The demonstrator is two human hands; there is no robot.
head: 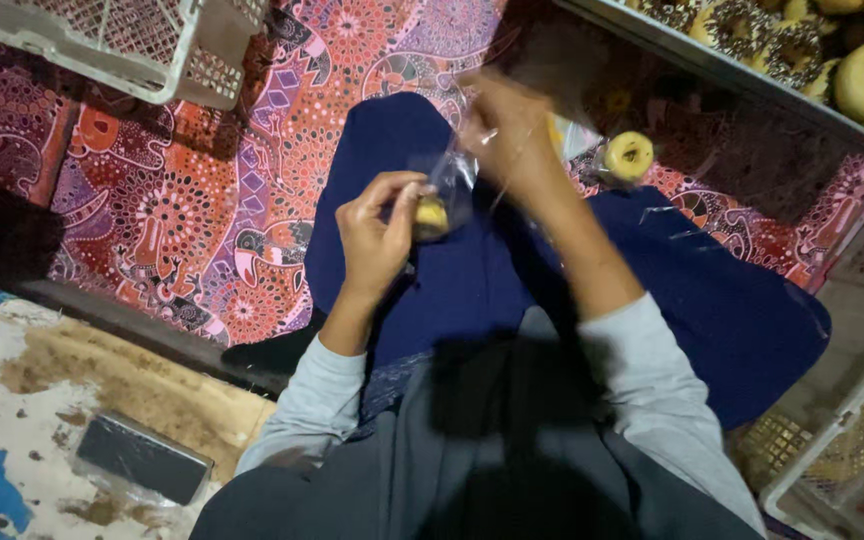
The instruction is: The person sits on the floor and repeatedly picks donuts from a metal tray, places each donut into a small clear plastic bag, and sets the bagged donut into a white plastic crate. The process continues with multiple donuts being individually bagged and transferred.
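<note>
I see left hand (377, 235) gripping small clear plastic bag (447, 190) with yellow doughnut (432, 215), frame centre; right hand (507, 125) pinching its top.

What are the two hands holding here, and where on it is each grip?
Both hold a clear plastic bag with a yellow doughnut inside. The left hand pinches its lower part at the doughnut; the blurred right hand grips its top.
</note>
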